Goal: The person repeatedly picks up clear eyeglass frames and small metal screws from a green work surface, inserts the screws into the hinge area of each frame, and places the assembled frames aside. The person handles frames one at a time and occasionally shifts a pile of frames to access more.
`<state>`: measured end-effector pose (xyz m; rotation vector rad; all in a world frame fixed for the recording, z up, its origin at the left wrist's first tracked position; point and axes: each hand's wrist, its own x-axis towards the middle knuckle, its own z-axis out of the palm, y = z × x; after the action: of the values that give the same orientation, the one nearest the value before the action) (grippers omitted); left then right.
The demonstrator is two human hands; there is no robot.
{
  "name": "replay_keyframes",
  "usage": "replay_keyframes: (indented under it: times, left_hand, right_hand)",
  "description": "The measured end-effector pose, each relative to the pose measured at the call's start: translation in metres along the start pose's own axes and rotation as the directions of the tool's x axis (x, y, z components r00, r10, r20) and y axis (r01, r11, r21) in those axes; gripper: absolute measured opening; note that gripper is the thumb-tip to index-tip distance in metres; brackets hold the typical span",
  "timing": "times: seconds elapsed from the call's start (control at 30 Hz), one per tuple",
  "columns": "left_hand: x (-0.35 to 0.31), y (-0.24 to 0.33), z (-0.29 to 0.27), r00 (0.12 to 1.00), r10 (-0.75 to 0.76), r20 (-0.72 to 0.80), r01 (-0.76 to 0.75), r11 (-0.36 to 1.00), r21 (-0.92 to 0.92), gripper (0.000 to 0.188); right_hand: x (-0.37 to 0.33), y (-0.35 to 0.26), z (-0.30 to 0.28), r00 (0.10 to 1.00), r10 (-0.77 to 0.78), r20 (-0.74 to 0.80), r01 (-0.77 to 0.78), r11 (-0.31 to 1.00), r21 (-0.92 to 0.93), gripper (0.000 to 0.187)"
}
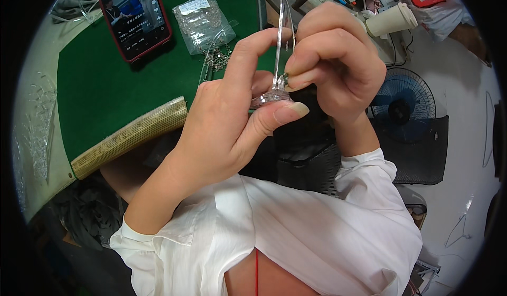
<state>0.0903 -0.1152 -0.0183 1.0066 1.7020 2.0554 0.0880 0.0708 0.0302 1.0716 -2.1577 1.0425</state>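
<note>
Left hand [222, 122] has thumb and forefinger clamped on the round base of a clear plastic clip-shaped piece [282, 43], held upright above the green felt mat [105, 85]. Right hand [332, 58] pinches a tiny metal bit at its base. Red-cased phone [133, 16] and bag of small metal parts [203, 21] lie behind.

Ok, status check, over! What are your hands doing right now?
Left hand pinching clear plastic piece at its base. Right hand pressing a small metal ring onto it. Nothing between the hands; phone and bag of metal parts sit beyond.
</note>
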Motion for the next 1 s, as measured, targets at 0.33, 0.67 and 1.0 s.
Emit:
replay_keyframes:
  times: [0.33,0.67,1.0]
  left_hand:
    - [0.002,-0.001,-0.001,0.999,0.045,0.007,-0.045,0.996,0.072,0.07]
    - [0.006,-0.003,0.001,0.999,0.039,0.022,-0.038,0.998,-0.048,0.07]
    - [0.009,0.001,-0.004,0.999,0.032,0.015,-0.032,0.999,-0.022,0.067]
  right_hand:
    - [-0.002,-0.001,0.004,0.993,0.105,-0.048,-0.1,0.99,0.097,0.01]
    - [-0.004,0.001,0.007,0.993,0.084,-0.088,-0.069,0.986,0.154,0.01]
    - [-0.009,-0.001,0.014,0.939,0.269,-0.216,-0.206,0.939,0.275,0.012]
